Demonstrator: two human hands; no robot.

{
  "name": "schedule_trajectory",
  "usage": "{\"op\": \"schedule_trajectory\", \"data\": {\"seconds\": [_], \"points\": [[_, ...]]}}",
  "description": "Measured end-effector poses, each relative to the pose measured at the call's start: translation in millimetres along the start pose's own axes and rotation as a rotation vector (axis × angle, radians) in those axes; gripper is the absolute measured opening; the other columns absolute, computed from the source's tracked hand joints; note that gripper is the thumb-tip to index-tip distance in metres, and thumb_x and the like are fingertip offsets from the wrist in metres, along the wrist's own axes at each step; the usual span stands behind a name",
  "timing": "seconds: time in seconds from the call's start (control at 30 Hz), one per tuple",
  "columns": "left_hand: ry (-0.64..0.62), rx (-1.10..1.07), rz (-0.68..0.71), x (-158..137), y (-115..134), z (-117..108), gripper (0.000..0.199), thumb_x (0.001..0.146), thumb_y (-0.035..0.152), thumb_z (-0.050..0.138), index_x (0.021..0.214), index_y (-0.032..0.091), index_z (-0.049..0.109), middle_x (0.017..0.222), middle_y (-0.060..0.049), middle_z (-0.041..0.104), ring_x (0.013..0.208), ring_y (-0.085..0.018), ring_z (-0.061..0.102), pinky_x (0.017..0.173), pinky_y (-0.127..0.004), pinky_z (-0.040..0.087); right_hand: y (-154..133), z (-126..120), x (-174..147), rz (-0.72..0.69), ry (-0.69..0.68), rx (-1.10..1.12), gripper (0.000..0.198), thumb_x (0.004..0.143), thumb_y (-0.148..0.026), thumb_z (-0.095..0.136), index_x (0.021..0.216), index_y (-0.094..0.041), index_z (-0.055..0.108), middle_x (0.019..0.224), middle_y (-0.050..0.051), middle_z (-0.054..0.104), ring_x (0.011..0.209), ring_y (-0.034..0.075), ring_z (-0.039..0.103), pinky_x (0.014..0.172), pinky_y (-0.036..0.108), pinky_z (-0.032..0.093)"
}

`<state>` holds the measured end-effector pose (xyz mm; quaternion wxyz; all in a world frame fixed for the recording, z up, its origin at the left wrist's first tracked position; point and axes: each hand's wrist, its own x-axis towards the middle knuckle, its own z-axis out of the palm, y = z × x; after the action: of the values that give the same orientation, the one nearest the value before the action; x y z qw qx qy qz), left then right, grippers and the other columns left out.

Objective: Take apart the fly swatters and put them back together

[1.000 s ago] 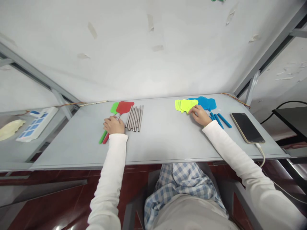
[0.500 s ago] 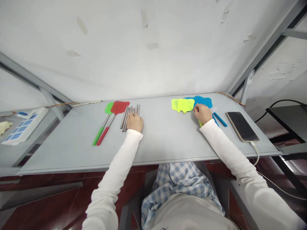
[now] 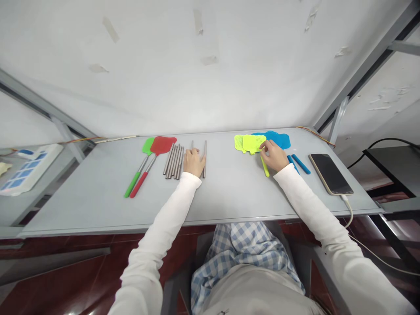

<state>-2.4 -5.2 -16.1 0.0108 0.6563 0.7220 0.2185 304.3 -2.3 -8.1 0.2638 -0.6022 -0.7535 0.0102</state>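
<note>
Left hand [image 3: 194,162] is over the rods [image 3: 173,162] just right of the red swatter [image 3: 163,145], right hand [image 3: 274,156] at the yellow handle [image 3: 265,168] further right, can't tell either grip; I'd press lightly, rods might roll

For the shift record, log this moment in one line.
left hand: at metal rods; right hand: at yellow handle; red swatter: beside green swatter; phone: cable attached

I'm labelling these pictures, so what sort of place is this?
Probably an indoor workstation, perhaps in a small workshop: a narrow grey table stands against a pale wall, with loose metal rods and yellow fly-swatter heads sorted into groups on it.
</note>
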Motion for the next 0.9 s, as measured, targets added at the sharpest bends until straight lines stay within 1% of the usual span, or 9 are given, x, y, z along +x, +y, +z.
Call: {"op": "schedule_trajectory", "data": {"seconds": [0.07,0.13,0.2,0.27,0.4,0.57,0.63,0.8,0.9], "points": [[-0.076,0.024,-0.006,2,1,1,0.032,0.086,0.031,0.05,0.108,0.01,0.059,0.107,-0.019,0.059,0.109,-0.032,0.053,0.098,-0.042,0.039,-2,1,-2,0.01,-0.075,-0.104,0.022,0.086,-0.032,0.049,0.098,-0.016,0.057,0.086,0.014,0.066,0.076,0.026,0.059,0.067,0.034,0.037],[-0.113,0.034,-0.001,4,5,3,0.031,0.087,0.033,0.05,0.105,0.01,0.06,0.105,-0.019,0.06,0.108,-0.032,0.054,0.096,-0.042,0.04,-4,3,-4,-0.007,-0.2,-0.137,0.028,0.085,-0.038,0.054,0.101,-0.016,0.056,0.075,0.01,0.066,0.069,0.025,0.059,0.066,0.033,0.035],[-0.127,0.018,-0.004,5,10,4,0.031,0.085,0.034,0.052,0.105,0.011,0.059,0.106,-0.019,0.06,0.106,-0.032,0.055,0.092,-0.042,0.042,-7,5,-6,-0.079,-0.312,-0.084,0.025,0.086,-0.036,0.054,0.102,-0.017,0.056,0.071,0.006,0.065,0.064,0.022,0.058,0.063,0.03,0.034],[-0.155,-0.042,-0.012,8,16,5,0.027,0.084,0.029,0.054,0.104,0.011,0.058,0.104,-0.017,0.062,0.101,-0.029,0.059,0.089,-0.039,0.044,-10,8,-7,-0.189,-0.369,0.017,0.022,0.088,-0.033,0.051,0.104,-0.018,0.056,0.073,0.004,0.064,0.064,0.019,0.057,0.061,0.028,0.034],[-0.198,-0.348,-0.071,15,26,8,0.013,0.076,0.019,0.061,0.089,0.015,0.061,0.084,-0.008,0.065,0.089,-0.023,0.063,0.087,-0.035,0.046,-17,13,-6,-0.36,-0.341,0.187,0.031,0.09,-0.039,0.053,0.113,-0.019,0.055,0.081,0.004,0.063,0.074,0.02,0.058,0.069,0.029,0.04],[-0.413,-1.208,-0.287,12,41,16,0.012,0.078,0.025,0.061,0.083,0.014,0.059,0.072,-0.003,0.064,0.062,-0.014,0.062,0.072,-0.033,0.052,-13,13,-5,-0.433,-0.292,0.164,0.039,0.083,-0.047,0.064,0.111,-0.02,0.059,0.102,0.01,0.064,0.097,0.025,0.058,0.086,0.036,0.04],[-0.434,-1.427,-0.313,7,44,19,0.013,0.078,0.025,0.062,0.082,0.015,0.055,0.072,-0.003,0.065,0.062,-0.013,0.063,0.072,-0.032,0.052,-8,12,-6,-0.41,-0.278,0.103,0.038,0.081,-0.048,0.065,0.107,-0.02,0.062,0.106,0.011,0.062,0.1,0.027,0.057,0.086,0.037,0.039],[-0.358,-1.611,-0.294,-1,43,25,0.019,0.073,0.021,0.066,0.083,0.017,0.05,0.072,0.001,0.065,0.072,-0.015,0.069,0.081,-0.033,0.053,-2,14,-6,-0.365,-0.264,0.041,0.022,0.09,-0.035,0.055,0.101,-0.019,0.064,0.1,0.009,0.064,0.096,0.025,0.058,0.084,0.037,0.037],[-0.307,-1.676,-0.314,-1,41,26,0.019,0.071,0.019,0.065,0.083,0.018,0.05,0.072,0.002,0.065,0.073,-0.014,0.069,0.086,-0.035,0.052,-3,16,-6,-0.36,-0.226,0.04,0.021,0.093,-0.033,0.05,0.101,-0.019,0.064,0.096,0.008,0.065,0.093,0.024,0.058,0.082,0.036,0.036]]}}
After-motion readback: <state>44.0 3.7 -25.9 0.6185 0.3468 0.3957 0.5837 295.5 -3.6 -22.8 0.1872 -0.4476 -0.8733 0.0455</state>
